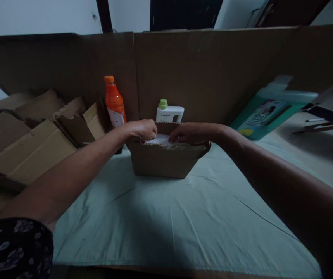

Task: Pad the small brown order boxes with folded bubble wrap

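Observation:
An open cardboard box (163,161) stands upright on the cloth, and both hands reach into its top. Inside it, whitish crinkled wrap that looks like bubble wrap (161,139) shows between the hands. My left hand (144,130) is over the box's left end, fingers curled down and closed on the wrap. From the right end, my right hand (185,133) comes in with bent fingers closed at the wrap's other side. The fingertips of both hands are partly hidden by the wrap and the box's front wall. What lies under the wrap is hidden.
Behind the box stand an orange bottle (115,102) and a white bottle with a green cap (169,112). A big green jug (271,112) is at the right. Cardboard boxes (38,147) crowd the left. A tall cardboard panel (201,73) closes the back of the cloth-covered table (154,221).

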Motion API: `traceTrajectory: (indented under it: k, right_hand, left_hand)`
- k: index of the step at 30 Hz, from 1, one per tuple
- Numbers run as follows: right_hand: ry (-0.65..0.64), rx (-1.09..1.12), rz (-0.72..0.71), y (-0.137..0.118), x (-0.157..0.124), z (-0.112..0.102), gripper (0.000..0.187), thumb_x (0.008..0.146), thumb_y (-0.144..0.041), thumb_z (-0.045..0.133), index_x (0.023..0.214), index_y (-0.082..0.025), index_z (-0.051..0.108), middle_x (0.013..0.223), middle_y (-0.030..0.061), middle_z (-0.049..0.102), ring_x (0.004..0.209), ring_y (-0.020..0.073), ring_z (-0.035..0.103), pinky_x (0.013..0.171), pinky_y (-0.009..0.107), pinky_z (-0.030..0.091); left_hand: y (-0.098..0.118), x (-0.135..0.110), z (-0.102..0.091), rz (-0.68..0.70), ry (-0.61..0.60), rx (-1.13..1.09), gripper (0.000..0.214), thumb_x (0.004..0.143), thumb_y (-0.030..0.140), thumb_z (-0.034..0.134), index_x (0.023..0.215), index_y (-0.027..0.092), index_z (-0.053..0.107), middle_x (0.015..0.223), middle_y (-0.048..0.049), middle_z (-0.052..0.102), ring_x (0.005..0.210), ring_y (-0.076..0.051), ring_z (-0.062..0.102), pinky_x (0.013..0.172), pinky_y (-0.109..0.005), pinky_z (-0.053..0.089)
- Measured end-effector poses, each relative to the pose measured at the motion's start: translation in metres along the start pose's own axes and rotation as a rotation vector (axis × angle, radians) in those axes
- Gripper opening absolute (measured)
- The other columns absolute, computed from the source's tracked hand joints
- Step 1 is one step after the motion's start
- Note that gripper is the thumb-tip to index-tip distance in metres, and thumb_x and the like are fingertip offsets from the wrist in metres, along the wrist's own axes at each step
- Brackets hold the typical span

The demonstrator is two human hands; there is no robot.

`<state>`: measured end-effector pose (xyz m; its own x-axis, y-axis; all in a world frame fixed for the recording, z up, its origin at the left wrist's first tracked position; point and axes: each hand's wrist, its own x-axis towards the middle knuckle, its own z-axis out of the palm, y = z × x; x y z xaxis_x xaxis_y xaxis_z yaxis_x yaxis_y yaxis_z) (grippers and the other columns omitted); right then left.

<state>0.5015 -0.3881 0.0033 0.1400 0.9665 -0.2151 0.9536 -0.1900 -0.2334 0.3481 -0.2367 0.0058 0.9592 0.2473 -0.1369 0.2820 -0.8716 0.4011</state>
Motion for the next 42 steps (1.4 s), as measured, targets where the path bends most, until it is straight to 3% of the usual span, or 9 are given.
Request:
traceTrajectory:
  k: [7,11,14,17,20,26,32,36,42]
  right_hand:
    - [-0.007,0.039,0.040,-0.008,0.002,-0.005,0.032,0.080,-0.003,0.055,0.094,-0.020,0.079,0.084,-0.0017,0.075,0.071,0.0116,0.064,0.067,0.022,0.044]
    - [0.639,0.179,0.148,-0.015,-0.064,0.009,0.024,0.092,-0.019,0.053,0.101,-0.017,0.075,0.094,0.0044,0.075,0.080,0.0136,0.065,0.074,0.027,0.047]
    - [1.047,0.258,0.283,-0.004,-0.118,0.058,0.022,0.092,-0.036,0.057,0.093,-0.021,0.073,0.090,0.0072,0.075,0.084,0.0187,0.068,0.079,0.034,0.051]
    - [0.953,0.484,0.366,0.012,-0.128,0.117,0.037,0.085,-0.046,0.062,0.110,-0.020,0.067,0.105,0.0124,0.074,0.087,0.0248,0.070,0.072,0.039,0.055]
    - [0.865,0.632,0.318,0.014,-0.092,0.149,0.061,0.077,-0.051,0.069,0.127,-0.019,0.056,0.122,0.0156,0.069,0.100,0.0290,0.068,0.070,0.040,0.057]
    - [0.827,0.797,0.330,0.009,-0.063,0.134,0.062,0.069,-0.050,0.072,0.119,-0.016,0.057,0.113,0.0162,0.070,0.090,0.0311,0.069,0.075,0.047,0.058]
    - [0.896,0.700,0.356,0.016,-0.127,0.144,0.044,0.071,-0.056,0.073,0.105,-0.032,0.063,0.111,0.0121,0.071,0.099,0.0375,0.069,0.078,0.049,0.059]
    - [0.738,0.671,0.197,-0.023,-0.079,0.154,0.044,0.076,-0.057,0.070,0.106,-0.026,0.062,0.107,0.0128,0.073,0.096,0.0354,0.070,0.079,0.050,0.059]
    - [0.558,0.807,-0.302,-0.130,0.099,0.157,0.067,0.077,-0.057,0.068,0.128,-0.015,0.055,0.119,0.0159,0.068,0.104,0.0308,0.065,0.090,0.046,0.055]
  left_hand:
    - [-0.014,0.012,0.005,-0.089,-0.067,-0.221,0.012,0.075,0.014,0.059,0.068,0.017,0.068,0.061,-0.0010,0.065,0.049,-0.012,0.053,0.052,-0.024,0.041]
    - [-0.020,-0.047,0.004,-0.001,0.410,-0.411,0.019,0.083,0.020,0.056,0.093,0.017,0.072,0.077,-0.0037,0.071,0.057,-0.013,0.061,0.054,-0.023,0.047]
    - [-0.043,-0.099,0.039,-0.038,0.833,-0.533,0.027,0.087,0.034,0.057,0.104,0.017,0.070,0.089,-0.0057,0.073,0.068,-0.014,0.065,0.062,-0.025,0.053]
    - [-0.066,-0.116,0.099,-0.113,0.800,-0.664,0.051,0.078,0.037,0.067,0.124,0.016,0.062,0.111,-0.0117,0.072,0.095,-0.023,0.069,0.074,-0.031,0.057]
    - [-0.073,-0.092,0.143,-0.109,0.692,-0.751,0.070,0.071,0.030,0.071,0.137,0.017,0.051,0.137,-0.0152,0.060,0.121,-0.030,0.060,0.091,-0.041,0.055]
    - [-0.031,-0.048,0.150,-0.074,0.675,-0.871,0.072,0.072,0.017,0.067,0.140,0.017,0.045,0.126,-0.0116,0.066,0.117,-0.027,0.062,0.108,-0.045,0.045]
    - [0.012,-0.094,0.169,0.067,0.711,-0.833,0.076,0.075,0.017,0.066,0.146,0.017,0.040,0.138,-0.0134,0.059,0.127,-0.027,0.056,0.111,-0.041,0.043]
    - [-0.016,-0.154,0.182,-0.229,0.872,-0.777,0.058,0.079,0.025,0.065,0.134,0.015,0.053,0.121,-0.0143,0.067,0.119,-0.029,0.061,0.109,-0.044,0.044]
    - [-0.098,-0.238,0.181,-0.659,1.262,-0.673,0.057,0.084,0.039,0.064,0.135,0.016,0.050,0.123,-0.0151,0.066,0.119,-0.029,0.062,0.106,-0.043,0.046]
